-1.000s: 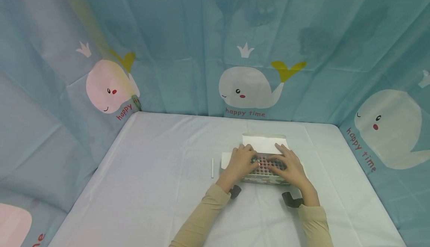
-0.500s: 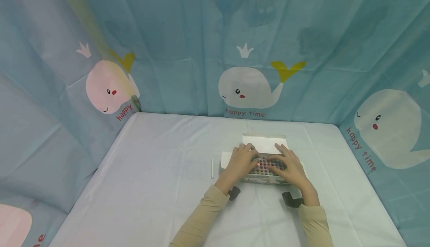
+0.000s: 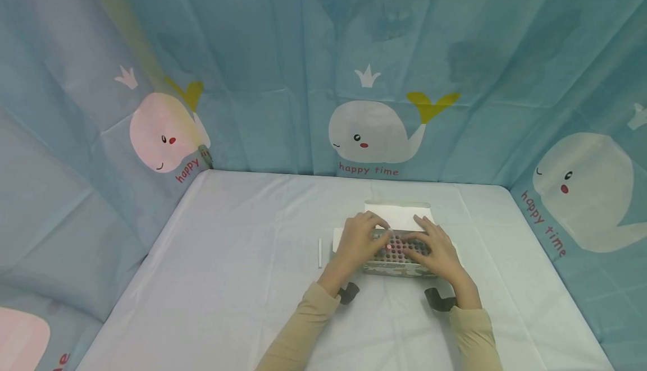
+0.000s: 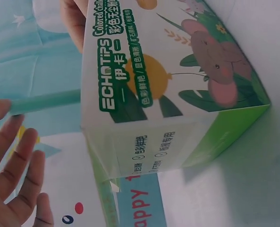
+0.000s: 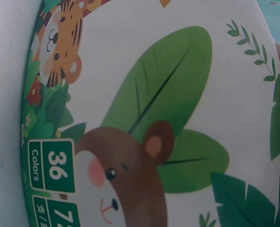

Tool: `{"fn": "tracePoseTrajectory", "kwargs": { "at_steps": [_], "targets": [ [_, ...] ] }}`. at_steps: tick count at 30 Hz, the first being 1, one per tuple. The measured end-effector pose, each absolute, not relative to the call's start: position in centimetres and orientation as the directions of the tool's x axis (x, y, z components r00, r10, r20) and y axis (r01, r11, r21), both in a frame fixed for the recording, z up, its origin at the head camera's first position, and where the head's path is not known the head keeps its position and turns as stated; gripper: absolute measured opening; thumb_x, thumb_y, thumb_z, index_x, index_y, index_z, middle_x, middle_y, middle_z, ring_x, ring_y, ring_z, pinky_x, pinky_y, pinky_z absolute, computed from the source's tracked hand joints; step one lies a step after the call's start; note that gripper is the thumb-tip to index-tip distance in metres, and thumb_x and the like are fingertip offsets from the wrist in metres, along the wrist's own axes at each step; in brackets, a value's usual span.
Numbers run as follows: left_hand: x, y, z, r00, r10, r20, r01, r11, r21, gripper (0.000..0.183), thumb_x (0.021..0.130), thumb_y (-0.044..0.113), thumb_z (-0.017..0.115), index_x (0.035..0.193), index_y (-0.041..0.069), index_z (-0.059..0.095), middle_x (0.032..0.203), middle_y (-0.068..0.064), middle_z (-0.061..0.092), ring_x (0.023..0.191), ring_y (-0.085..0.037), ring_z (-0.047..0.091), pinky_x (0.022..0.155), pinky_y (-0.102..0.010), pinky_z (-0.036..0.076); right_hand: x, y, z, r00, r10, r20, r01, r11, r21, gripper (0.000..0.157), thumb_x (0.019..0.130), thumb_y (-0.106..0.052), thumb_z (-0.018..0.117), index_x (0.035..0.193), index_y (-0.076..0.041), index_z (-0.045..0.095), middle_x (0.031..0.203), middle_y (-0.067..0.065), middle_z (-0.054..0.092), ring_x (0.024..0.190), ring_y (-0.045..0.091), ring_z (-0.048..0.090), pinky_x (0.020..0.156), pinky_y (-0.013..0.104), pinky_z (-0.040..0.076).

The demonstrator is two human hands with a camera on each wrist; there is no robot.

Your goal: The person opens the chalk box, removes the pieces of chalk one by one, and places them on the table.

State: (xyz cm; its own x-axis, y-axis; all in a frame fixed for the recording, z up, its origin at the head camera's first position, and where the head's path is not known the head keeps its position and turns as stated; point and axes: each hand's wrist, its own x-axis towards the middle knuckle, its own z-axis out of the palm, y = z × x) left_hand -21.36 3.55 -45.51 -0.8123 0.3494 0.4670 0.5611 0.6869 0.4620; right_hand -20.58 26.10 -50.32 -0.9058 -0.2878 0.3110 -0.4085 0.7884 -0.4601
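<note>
A chalk box (image 3: 399, 270) with printed animals lies on the table, its lid raised at the back. Rows of round holes (image 3: 396, 254) show inside it. At the box's left part, my left hand (image 3: 356, 242) pinches a green chalk stick (image 4: 45, 100) between thumb and finger. The stick's far end is hidden behind the box edge in the left wrist view. Over the box's right part rests my right hand (image 3: 437, 250), thumb and fingers spread, fingertips touching the box. Printed box side (image 5: 177, 94) fills most of the right wrist view.
A white stick (image 3: 319, 253) lies on the white tablecloth (image 3: 242, 281) left of the box. The white lid (image 3: 396, 214) stands out behind it. A blue curtain (image 3: 283, 68) with printed whales encloses the table's back and sides.
My left hand has shifted slightly left, drawing back from the holes, with its thumb and finger pinched on a chalk stick. My right hand has stayed on the box.
</note>
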Motion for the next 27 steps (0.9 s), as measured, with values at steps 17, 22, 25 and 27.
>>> {"fn": "tracePoseTrajectory", "kwargs": {
  "at_steps": [17, 22, 25, 27],
  "targets": [
    [-20.7, 0.0, -45.0, -0.835, 0.102, 0.541, 0.516, 0.487, 0.705, 0.009, 0.085, 0.020, 0.063, 0.094, 0.017, 0.064, 0.087, 0.007, 0.065, 0.083, -0.007, 0.055, 0.081, -0.031, 0.043, -20.6, 26.1, -50.4, -0.902, -0.288, 0.321, -0.414, 0.785, -0.460, 0.027, 0.075, -0.033, 0.075, 0.098, -0.020, 0.069, 0.143, 0.018, 0.037, 0.134, 0.042, 0.025, 0.106, 0.060, 0.014],
    [-20.8, -1.5, -44.8, -0.846, 0.084, 0.526, 0.491, 0.506, 0.709, 0.008, 0.084, 0.019, 0.064, 0.092, 0.017, 0.065, 0.084, 0.007, 0.066, 0.080, -0.007, 0.055, 0.080, -0.031, 0.042, -20.6, 26.1, -50.3, -0.907, -0.285, 0.309, -0.406, 0.789, -0.462, 0.027, 0.076, -0.034, 0.074, 0.098, -0.020, 0.069, 0.144, 0.017, 0.036, 0.134, 0.042, 0.024, 0.106, 0.060, 0.015],
    [-21.0, -2.5, -44.9, -0.864, 0.069, 0.498, 0.458, 0.517, 0.723, 0.007, 0.084, 0.019, 0.065, 0.090, 0.018, 0.066, 0.081, 0.008, 0.066, 0.079, -0.007, 0.055, 0.080, -0.031, 0.042, -20.5, 26.1, -50.3, -0.911, -0.279, 0.303, -0.397, 0.789, -0.469, 0.027, 0.076, -0.034, 0.074, 0.098, -0.020, 0.069, 0.144, 0.016, 0.036, 0.135, 0.041, 0.024, 0.106, 0.060, 0.014],
    [-21.2, -3.2, -45.0, -0.879, 0.054, 0.474, 0.430, 0.523, 0.736, 0.006, 0.084, 0.020, 0.065, 0.090, 0.018, 0.066, 0.080, 0.009, 0.066, 0.079, -0.008, 0.055, 0.080, -0.032, 0.042, -20.5, 26.1, -50.3, -0.913, -0.276, 0.300, -0.393, 0.791, -0.470, 0.027, 0.076, -0.035, 0.074, 0.098, -0.020, 0.069, 0.144, 0.016, 0.036, 0.135, 0.041, 0.023, 0.107, 0.060, 0.014]
  ]
}}
